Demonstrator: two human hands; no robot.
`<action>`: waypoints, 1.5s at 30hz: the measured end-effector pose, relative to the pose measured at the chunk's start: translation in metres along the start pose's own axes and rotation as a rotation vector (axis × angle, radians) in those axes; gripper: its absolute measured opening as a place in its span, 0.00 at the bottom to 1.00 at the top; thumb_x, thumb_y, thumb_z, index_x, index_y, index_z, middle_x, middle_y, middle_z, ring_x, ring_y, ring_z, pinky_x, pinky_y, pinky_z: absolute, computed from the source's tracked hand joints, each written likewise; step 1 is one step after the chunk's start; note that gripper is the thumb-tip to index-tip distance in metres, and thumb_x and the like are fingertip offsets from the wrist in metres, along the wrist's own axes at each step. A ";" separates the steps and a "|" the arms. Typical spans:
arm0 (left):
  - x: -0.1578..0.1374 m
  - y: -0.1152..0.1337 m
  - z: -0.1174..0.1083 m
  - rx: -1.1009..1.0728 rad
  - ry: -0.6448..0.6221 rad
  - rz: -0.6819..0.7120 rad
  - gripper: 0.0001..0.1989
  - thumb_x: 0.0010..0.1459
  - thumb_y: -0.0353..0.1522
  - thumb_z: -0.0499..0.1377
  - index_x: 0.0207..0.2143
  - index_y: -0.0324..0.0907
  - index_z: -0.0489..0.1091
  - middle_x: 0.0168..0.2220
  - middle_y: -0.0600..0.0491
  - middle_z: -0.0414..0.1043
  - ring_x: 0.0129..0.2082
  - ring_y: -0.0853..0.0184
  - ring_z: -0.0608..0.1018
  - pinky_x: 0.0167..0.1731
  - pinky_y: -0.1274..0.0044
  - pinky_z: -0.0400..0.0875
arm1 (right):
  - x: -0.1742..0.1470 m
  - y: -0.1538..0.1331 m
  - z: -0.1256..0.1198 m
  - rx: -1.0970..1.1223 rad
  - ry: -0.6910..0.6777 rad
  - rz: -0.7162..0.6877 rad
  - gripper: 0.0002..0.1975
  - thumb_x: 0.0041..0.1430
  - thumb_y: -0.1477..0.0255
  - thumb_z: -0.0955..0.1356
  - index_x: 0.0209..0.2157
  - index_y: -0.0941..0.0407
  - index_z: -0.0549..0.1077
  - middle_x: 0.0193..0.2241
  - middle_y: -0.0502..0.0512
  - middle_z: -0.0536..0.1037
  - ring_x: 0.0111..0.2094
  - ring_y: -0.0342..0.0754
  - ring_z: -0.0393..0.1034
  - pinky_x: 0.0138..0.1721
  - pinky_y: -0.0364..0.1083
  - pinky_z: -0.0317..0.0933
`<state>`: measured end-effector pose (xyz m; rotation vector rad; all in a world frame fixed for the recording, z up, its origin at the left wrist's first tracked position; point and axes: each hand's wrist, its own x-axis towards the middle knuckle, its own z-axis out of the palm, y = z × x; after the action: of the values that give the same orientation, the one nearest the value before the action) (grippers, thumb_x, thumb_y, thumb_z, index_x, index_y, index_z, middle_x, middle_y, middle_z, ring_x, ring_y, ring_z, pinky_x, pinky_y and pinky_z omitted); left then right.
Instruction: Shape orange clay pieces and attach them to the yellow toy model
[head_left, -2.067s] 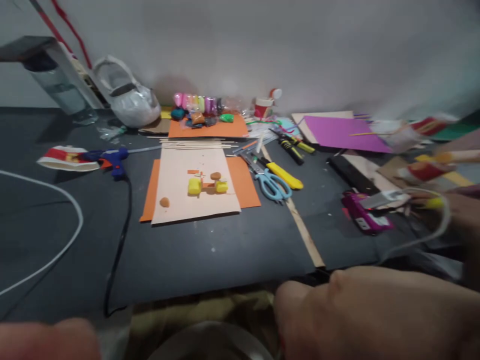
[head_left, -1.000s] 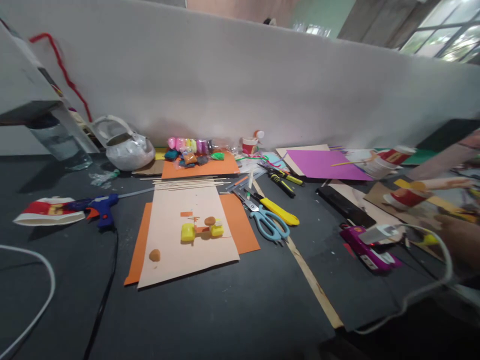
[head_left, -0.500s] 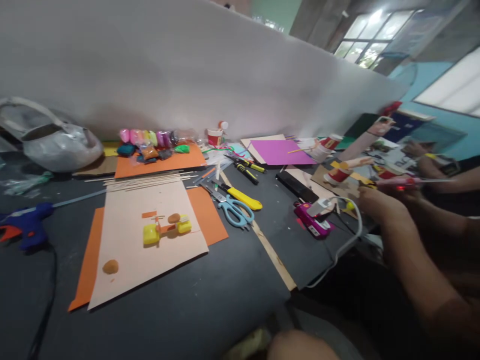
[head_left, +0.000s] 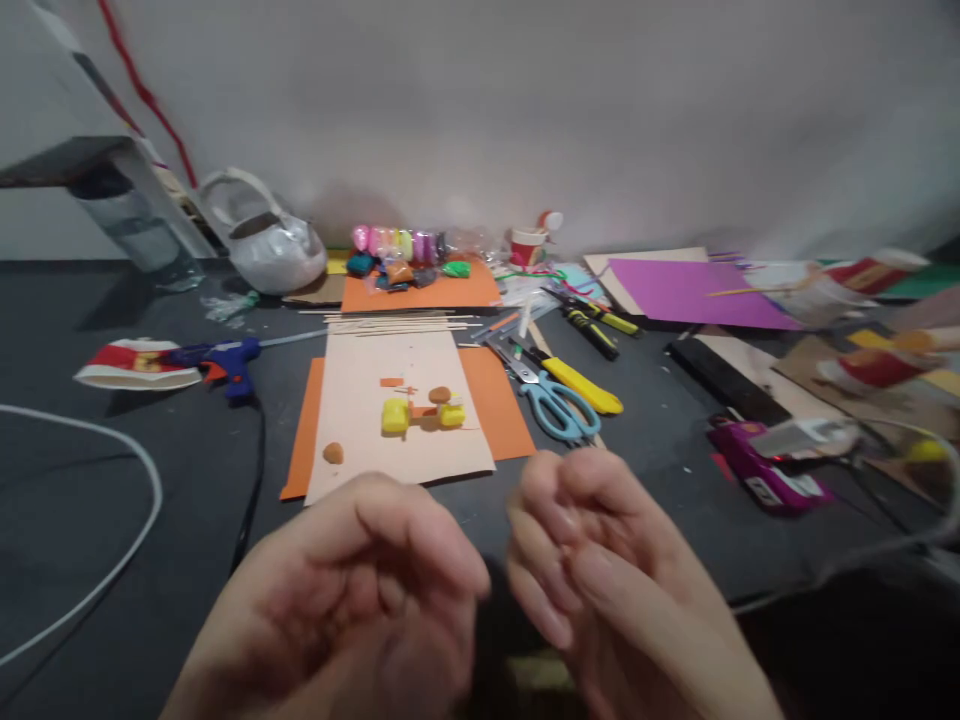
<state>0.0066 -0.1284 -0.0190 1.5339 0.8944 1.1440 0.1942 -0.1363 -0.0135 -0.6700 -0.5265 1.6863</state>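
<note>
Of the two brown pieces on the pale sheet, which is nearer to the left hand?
The lone brown piece at the front left of the pale sheet; the other piece lies farther back, by yellow parts.

Glue gun (head_left: 234, 365) lies left of the sheet (head_left: 420, 455), scissors (head_left: 541, 384) right

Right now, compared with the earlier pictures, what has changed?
The left hand has come up and inward from the lower-left edge, and the right hand inward from the lower right; both are curled, close together. No pickup or release is visible. The light-blue-handled scissors, yellow utility knife and blue glue gun lie as before.
</note>
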 end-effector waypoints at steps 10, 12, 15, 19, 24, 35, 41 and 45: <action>0.038 -0.007 0.022 -0.412 0.031 -0.313 0.09 0.56 0.26 0.69 0.35 0.50 0.82 0.24 0.57 0.76 0.19 0.76 0.74 0.19 0.88 0.71 | 0.015 -0.004 0.011 0.234 -0.094 0.001 0.09 0.56 0.80 0.74 0.38 0.55 0.79 0.30 0.47 0.70 0.26 0.36 0.63 0.27 0.35 0.63; 0.038 -0.006 0.024 -0.341 0.020 -0.254 0.12 0.55 0.24 0.69 0.36 0.51 0.82 0.29 0.57 0.79 0.22 0.74 0.78 0.24 0.86 0.76 | 0.015 -0.006 0.011 0.232 -0.103 -0.002 0.09 0.55 0.79 0.75 0.38 0.54 0.79 0.31 0.48 0.70 0.26 0.36 0.62 0.27 0.36 0.63; 0.041 -0.001 0.029 -0.219 0.044 -0.148 0.15 0.54 0.22 0.68 0.37 0.54 0.81 0.30 0.60 0.80 0.24 0.74 0.79 0.25 0.87 0.77 | 0.015 -0.007 0.009 0.245 -0.106 -0.018 0.08 0.57 0.79 0.74 0.39 0.54 0.79 0.31 0.48 0.70 0.25 0.36 0.61 0.26 0.36 0.61; 0.048 0.004 0.031 0.028 0.059 0.149 0.14 0.54 0.22 0.67 0.37 0.51 0.79 0.30 0.61 0.80 0.27 0.73 0.80 0.30 0.85 0.78 | 0.014 -0.006 0.005 0.257 -0.096 0.012 0.08 0.57 0.78 0.74 0.39 0.54 0.79 0.30 0.47 0.71 0.23 0.35 0.56 0.24 0.35 0.60; 0.053 0.007 0.016 0.370 -0.124 0.501 0.14 0.58 0.23 0.65 0.43 0.50 0.78 0.37 0.57 0.82 0.33 0.70 0.84 0.37 0.83 0.80 | 0.012 -0.005 0.002 0.303 -0.084 0.062 0.08 0.57 0.77 0.74 0.40 0.55 0.79 0.30 0.48 0.72 0.23 0.34 0.55 0.26 0.34 0.61; 0.051 0.000 0.006 0.518 -0.153 0.568 0.18 0.56 0.22 0.65 0.44 0.53 0.80 0.37 0.58 0.84 0.34 0.69 0.85 0.36 0.84 0.80 | 0.010 0.000 0.003 0.339 -0.082 0.085 0.09 0.57 0.77 0.74 0.41 0.55 0.80 0.30 0.48 0.71 0.23 0.35 0.54 0.26 0.34 0.60; 0.058 0.006 0.005 0.426 -0.208 0.548 0.15 0.56 0.23 0.66 0.42 0.51 0.77 0.32 0.61 0.85 0.27 0.70 0.84 0.29 0.86 0.80 | 0.011 0.004 0.004 0.345 -0.085 0.098 0.10 0.57 0.76 0.73 0.42 0.55 0.80 0.30 0.48 0.71 0.23 0.35 0.55 0.26 0.34 0.61; 0.056 0.004 0.001 0.496 -0.141 0.576 0.12 0.56 0.24 0.66 0.40 0.51 0.78 0.31 0.58 0.84 0.28 0.67 0.85 0.27 0.83 0.81 | 0.011 0.007 0.004 0.363 -0.104 0.083 0.10 0.59 0.77 0.72 0.43 0.56 0.80 0.30 0.48 0.71 0.24 0.35 0.56 0.27 0.34 0.62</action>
<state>0.0239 -0.0773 -0.0021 2.3546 0.6842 1.2392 0.1845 -0.1271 -0.0164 -0.3463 -0.2558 1.8407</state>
